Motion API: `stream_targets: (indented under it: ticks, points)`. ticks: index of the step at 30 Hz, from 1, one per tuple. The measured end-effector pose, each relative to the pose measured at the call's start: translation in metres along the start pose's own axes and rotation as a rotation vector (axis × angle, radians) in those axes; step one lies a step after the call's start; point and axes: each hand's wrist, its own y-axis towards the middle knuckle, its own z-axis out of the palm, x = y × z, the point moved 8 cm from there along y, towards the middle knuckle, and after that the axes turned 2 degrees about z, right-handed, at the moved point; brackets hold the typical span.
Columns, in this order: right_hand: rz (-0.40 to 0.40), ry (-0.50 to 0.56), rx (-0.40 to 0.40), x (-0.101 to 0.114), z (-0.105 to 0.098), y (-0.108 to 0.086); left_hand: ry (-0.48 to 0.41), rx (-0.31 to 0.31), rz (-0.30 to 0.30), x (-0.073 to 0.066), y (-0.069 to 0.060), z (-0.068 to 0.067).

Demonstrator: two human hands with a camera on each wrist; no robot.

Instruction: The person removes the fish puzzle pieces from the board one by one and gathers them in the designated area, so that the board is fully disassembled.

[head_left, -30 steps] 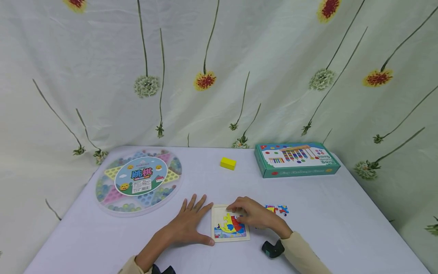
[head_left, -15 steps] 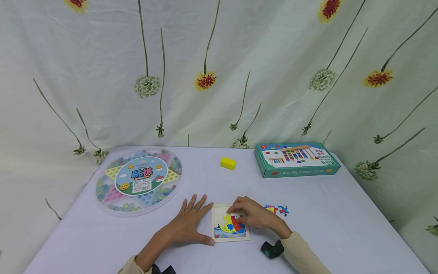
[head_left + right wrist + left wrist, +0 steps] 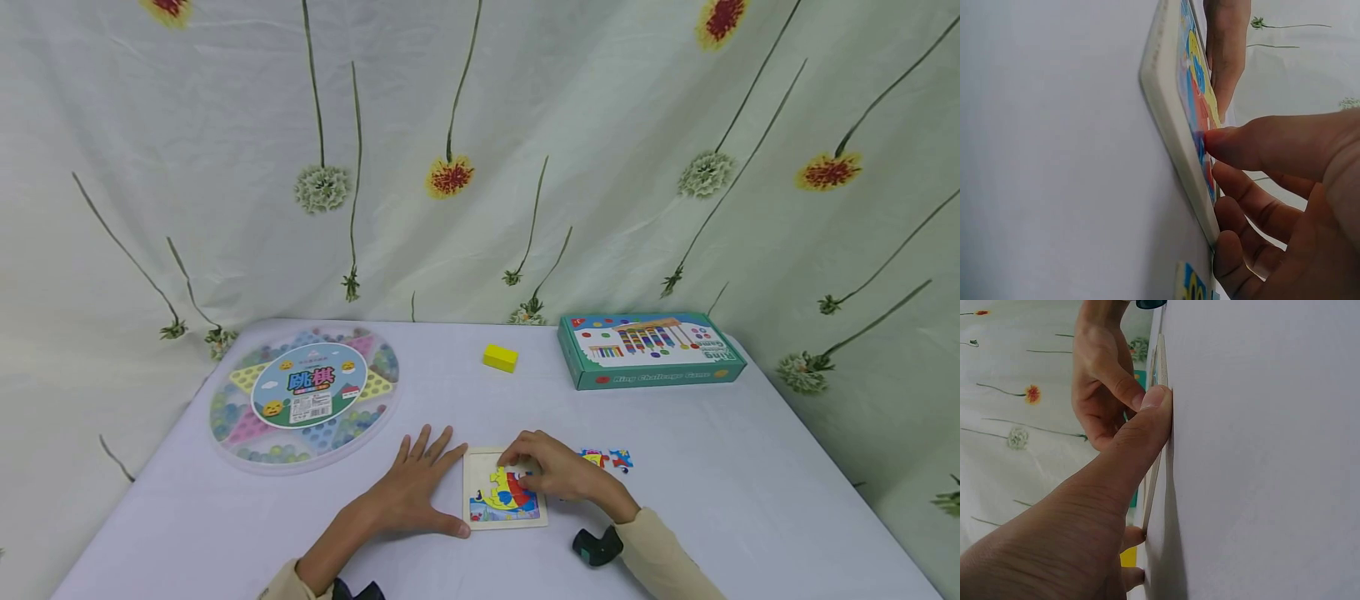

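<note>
A square wooden jigsaw puzzle tray [image 3: 508,525] lies on the table with a colourful picture partly assembled in it; its upper left shows bare wood. My left hand [image 3: 412,492] is spread flat beside it, thumb at the near left corner and index fingertip at the far left corner. Over the tray's right side, my right hand [image 3: 557,468] has curled fingers and pinches a puzzle piece [image 3: 517,482], mostly hidden under it. In the right wrist view the thumb [image 3: 1235,142] presses on the red and blue picture surface. Loose puzzle pieces [image 3: 621,459] lie just right of that hand.
A round Chinese checkers set [image 3: 311,383] with marbles lies at the left. A yellow block [image 3: 500,358] sits at the back middle, and a green Ring Challenge Game box [image 3: 651,350] at the back right. A flowered curtain [image 3: 480,233] hangs behind the white table.
</note>
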Motion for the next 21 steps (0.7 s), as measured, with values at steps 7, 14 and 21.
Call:
stream_targets:
  ticks: [7, 14, 21]
  points:
    - [-0.007, 0.006, -0.005, 0.0002, 0.0003, -0.0003, 0.001, 0.003, -0.007, 0.0005, 0.0009, -0.0003]
    - [-0.025, 0.113, 0.005, 0.0013, -0.0001, -0.0007, 0.001, 0.003, 0.000, 0.0004, 0.0009, 0.0003]
    - [0.002, 0.145, 0.009, 0.0003, 0.0005, -0.0003, -0.001, 0.008, -0.001, 0.0004, 0.0012, 0.0005]
